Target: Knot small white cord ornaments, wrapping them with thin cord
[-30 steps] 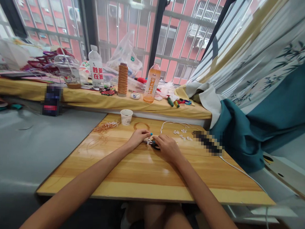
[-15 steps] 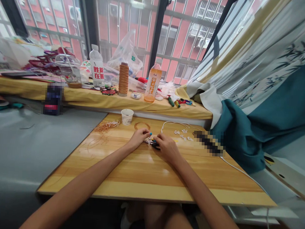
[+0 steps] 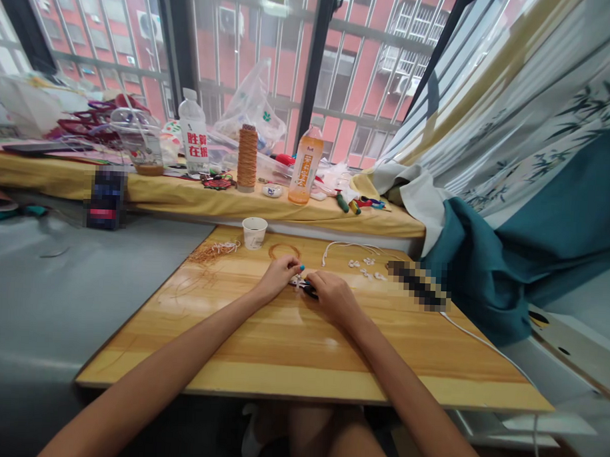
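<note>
Over the middle of the wooden table, my left hand [image 3: 282,274] is closed in a pinch, a blue nail showing at its fingertips. A small white knotted cord piece [image 3: 298,281] hangs from those fingertips. Just right of it is my right hand [image 3: 333,293], with fingers curled together and knuckles up; whatever they hold is hidden. Below the right fingertips, black-handled scissors [image 3: 311,291] lie on the table, partly covered by the hand and the cord piece. The two hands are close but apart.
Behind my hands are a ring of brown thread [image 3: 285,248] and a paper cup [image 3: 255,233]. Brown thread scraps [image 3: 211,252] lie left. Several white knotted pieces [image 3: 368,263] and white cord [image 3: 352,244] lie right. Bottles and a thread spool [image 3: 247,158] stand on the sill.
My right hand has shifted and turned slightly. A yellow tip that stuck out to its right is no longer visible. My left hand stays nearly still.
</note>
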A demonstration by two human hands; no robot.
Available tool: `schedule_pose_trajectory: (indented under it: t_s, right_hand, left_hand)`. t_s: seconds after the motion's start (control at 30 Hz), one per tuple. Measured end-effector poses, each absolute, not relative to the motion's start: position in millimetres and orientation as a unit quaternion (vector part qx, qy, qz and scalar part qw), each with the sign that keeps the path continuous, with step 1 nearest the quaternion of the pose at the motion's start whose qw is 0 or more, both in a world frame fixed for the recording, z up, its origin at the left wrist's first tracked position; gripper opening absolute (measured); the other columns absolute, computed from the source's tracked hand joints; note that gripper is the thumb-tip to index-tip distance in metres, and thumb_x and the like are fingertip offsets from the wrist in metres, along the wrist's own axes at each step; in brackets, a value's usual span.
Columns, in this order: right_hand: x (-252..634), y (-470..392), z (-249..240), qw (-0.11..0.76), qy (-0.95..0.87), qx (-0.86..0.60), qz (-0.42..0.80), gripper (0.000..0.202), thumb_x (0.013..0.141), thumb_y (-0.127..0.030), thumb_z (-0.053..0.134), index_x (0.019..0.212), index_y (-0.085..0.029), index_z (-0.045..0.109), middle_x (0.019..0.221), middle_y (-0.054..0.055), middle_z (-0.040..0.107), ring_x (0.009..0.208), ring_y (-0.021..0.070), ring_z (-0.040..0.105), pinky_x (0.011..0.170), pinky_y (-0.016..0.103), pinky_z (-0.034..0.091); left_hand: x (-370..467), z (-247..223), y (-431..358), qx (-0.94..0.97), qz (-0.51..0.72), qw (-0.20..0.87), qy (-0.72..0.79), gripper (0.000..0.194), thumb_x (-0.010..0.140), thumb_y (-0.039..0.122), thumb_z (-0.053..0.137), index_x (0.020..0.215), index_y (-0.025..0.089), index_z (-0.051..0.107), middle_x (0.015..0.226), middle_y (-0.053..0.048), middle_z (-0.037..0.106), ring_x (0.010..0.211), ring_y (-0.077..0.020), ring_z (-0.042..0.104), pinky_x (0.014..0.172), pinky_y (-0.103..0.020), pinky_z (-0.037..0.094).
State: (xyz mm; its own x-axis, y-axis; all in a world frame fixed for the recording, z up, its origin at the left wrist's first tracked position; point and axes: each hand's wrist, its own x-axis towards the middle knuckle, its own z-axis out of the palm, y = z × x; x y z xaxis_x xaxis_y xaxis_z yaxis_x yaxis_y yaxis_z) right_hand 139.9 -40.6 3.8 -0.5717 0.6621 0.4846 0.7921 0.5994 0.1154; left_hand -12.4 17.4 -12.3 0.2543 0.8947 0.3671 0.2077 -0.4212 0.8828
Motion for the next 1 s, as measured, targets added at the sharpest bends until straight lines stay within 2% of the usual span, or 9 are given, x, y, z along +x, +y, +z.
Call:
schedule_pose_trajectory:
  t_s: [0.1,0.27,0.37,0.47,0.67,0.83,1.0]
  right_hand:
    - [140,-41,5,0.195,-0.873,-0.427,-0.132,0.017,0.081,-0.029,0.045,0.087,-0.016,0.054,0.077,0.006,0.059,0.07,0.0161,0.053,0.061,0.024,0.034]
    - [145,-34,4,0.221,-0.876,-0.427,-0.03,0.022,0.08,-0.011,0.041,0.095,-0.018,0.056,0.083,0.004,0.061,0.074,0.0136,0.054,0.062,0.02,0.035]
    - [146,-32,2,0.229,-0.868,-0.44,-0.002,0.023,0.08,-0.01,0.041,0.091,-0.018,0.058,0.081,0.004,0.061,0.073,0.0134,0.055,0.061,0.019,0.036]
    - [144,-36,1,0.224,-0.852,-0.472,-0.039,0.023,0.081,-0.012,0.04,0.094,-0.019,0.058,0.081,0.004,0.061,0.072,0.014,0.055,0.06,0.02,0.035]
    - [143,-41,3,0.199,-0.831,-0.496,-0.153,0.021,0.083,-0.017,0.039,0.095,-0.018,0.057,0.081,0.005,0.06,0.07,0.0149,0.054,0.059,0.022,0.033]
    - [141,-39,4,0.191,-0.832,-0.493,-0.169,0.021,0.086,-0.021,0.035,0.092,-0.019,0.055,0.08,0.004,0.059,0.069,0.0139,0.054,0.059,0.022,0.032]
    - [130,-44,7,0.182,-0.811,-0.522,-0.193,0.018,0.084,-0.023,0.037,0.093,-0.017,0.052,0.084,0.005,0.059,0.071,0.0156,0.053,0.059,0.024,0.032]
  left_hand:
    - [-13,-12,16,0.719,0.471,0.334,0.387,0.009,0.068,0.021,0.053,0.062,0.015,0.053,0.063,0.001,0.051,0.064,-0.0122,0.046,0.062,-0.024,0.034]
    - [-13,-10,12,0.735,0.476,0.309,0.373,0.009,0.07,0.018,0.052,0.062,0.015,0.052,0.064,0.0,0.051,0.065,-0.0119,0.046,0.062,-0.024,0.035]
    - [-13,-9,11,0.752,0.47,0.289,0.362,0.009,0.071,0.017,0.052,0.062,0.014,0.051,0.064,0.001,0.049,0.065,-0.0115,0.045,0.062,-0.023,0.035]
    - [-13,-8,11,0.764,0.461,0.277,0.357,0.009,0.073,0.019,0.052,0.067,0.013,0.054,0.067,0.0,0.05,0.066,-0.0115,0.046,0.062,-0.023,0.036]
    - [-12,-9,10,0.791,0.431,0.253,0.353,0.022,0.078,0.027,0.048,0.093,0.015,0.058,0.072,-0.001,0.052,0.065,-0.0115,0.047,0.063,-0.024,0.038]
    - [-11,-10,8,0.805,0.43,0.216,0.346,0.016,0.078,0.016,0.046,0.089,0.014,0.058,0.074,-0.003,0.055,0.07,-0.0126,0.05,0.066,-0.025,0.041]
    - [-9,-12,10,0.8,0.452,0.165,0.359,0.017,0.08,0.012,0.042,0.088,0.013,0.057,0.082,-0.005,0.055,0.078,-0.0143,0.052,0.072,-0.027,0.042]
